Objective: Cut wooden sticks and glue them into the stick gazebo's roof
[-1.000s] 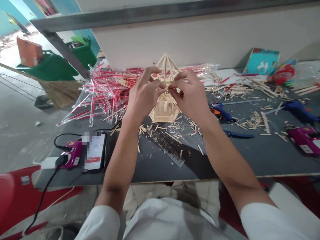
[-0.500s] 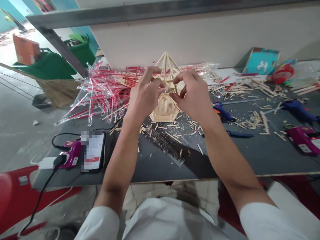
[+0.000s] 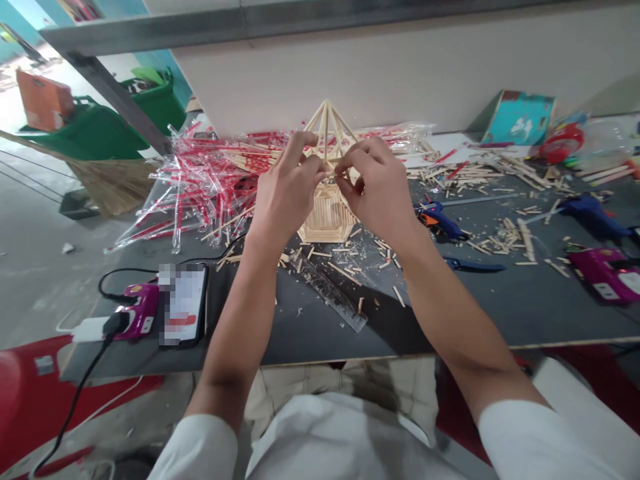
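A small lantern-like model of pale wooden sticks [image 3: 326, 223] stands on the dark table, with a slatted base and a pointed frame of sticks [image 3: 327, 127] on top. My left hand [image 3: 287, 190] is at its left side, thumb and index finger closed on the model's middle. From the right, my right hand [image 3: 376, 180] reaches in with thumb and fingers pinched around what looks like a short wooden stick against the model. Fingers hide most of the joint between base and top. A clear ruler [image 3: 333, 293] lies in front.
Red-and-clear plastic-wrapped chopsticks [image 3: 210, 177] pile up at left. Blue glue guns [image 3: 443, 220] [image 3: 595, 217], blue-handled cutters [image 3: 475, 267] and stick scraps [image 3: 505, 240] lie at right. A phone [image 3: 184, 307] and purple power strips [image 3: 137, 310] [image 3: 603, 275] sit near the front edge.
My right hand has moved slightly left and its fingertips have come closer to the model's middle and to my left fingers. My left hand stays nearly in place. The view has shifted slightly.
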The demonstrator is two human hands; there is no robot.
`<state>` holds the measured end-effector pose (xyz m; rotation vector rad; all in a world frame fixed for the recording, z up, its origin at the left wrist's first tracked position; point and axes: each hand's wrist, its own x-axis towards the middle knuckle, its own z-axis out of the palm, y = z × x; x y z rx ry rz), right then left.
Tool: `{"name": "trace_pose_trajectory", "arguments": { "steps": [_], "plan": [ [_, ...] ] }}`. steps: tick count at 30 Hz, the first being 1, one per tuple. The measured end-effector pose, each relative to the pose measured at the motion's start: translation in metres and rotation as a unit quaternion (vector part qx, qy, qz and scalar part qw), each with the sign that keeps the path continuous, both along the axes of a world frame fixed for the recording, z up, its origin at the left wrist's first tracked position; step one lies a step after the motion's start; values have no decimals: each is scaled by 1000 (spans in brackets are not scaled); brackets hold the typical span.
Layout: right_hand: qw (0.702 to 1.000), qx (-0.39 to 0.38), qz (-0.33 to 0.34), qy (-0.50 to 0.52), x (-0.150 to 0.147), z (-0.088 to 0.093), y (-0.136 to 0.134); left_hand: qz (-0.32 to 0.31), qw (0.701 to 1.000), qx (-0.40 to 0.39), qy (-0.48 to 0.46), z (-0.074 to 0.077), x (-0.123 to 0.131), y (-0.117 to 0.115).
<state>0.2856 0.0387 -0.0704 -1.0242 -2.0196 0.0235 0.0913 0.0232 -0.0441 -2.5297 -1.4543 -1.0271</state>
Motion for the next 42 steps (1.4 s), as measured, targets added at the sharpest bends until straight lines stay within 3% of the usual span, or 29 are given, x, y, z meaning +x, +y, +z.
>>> {"name": "trace_pose_trajectory", "arguments": {
  "steps": [21,29,42],
  "plan": [
    [1000,11,-17,7,-5,-2,-2,-12,999,34,6,-1,-1,1],
    [1000,1,-25,8,-5,-3,-1,21,999,27,42,3,1,-1],
    [998,-2,-28,59,-7,-6,1,4,1000,22,11,0,-2,1]
  ]
}}
